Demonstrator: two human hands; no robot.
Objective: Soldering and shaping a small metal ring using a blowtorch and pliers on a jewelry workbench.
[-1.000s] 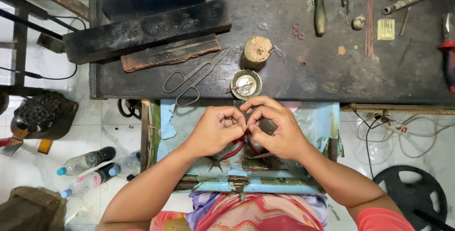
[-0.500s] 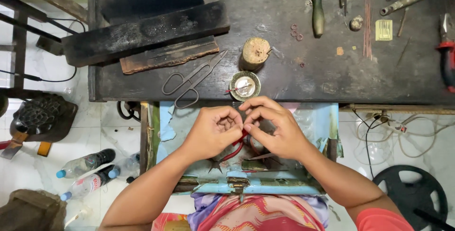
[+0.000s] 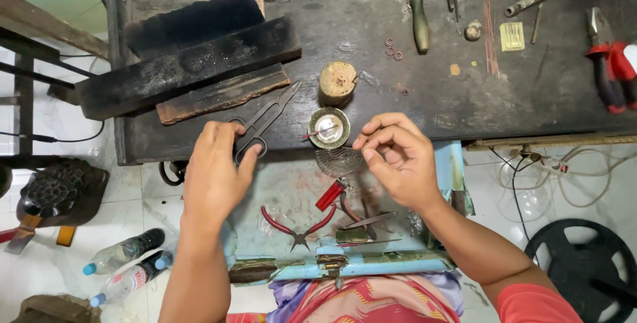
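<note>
Left hand [image 3: 215, 174] has left joint work at centre, now reaches far-left, fingers loosely curled on scissors [image 3: 260, 127] handles at tabletop [image 3: 371, 97] edge. Right hand [image 3: 398, 157] fingers pinch thin filigree mesh piece [image 3: 337, 159] near small round tin [image 3: 328, 127]. Suggests cutting step next.

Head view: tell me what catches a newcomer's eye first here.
The left hand lies on the metal shears at the front edge of the dark, scarred workbench. The right hand pinches something too small to identify, just beside a small round metal dish and above a fine mesh piece. Below them, red-handled pliers lie in the pale blue tray.
</note>
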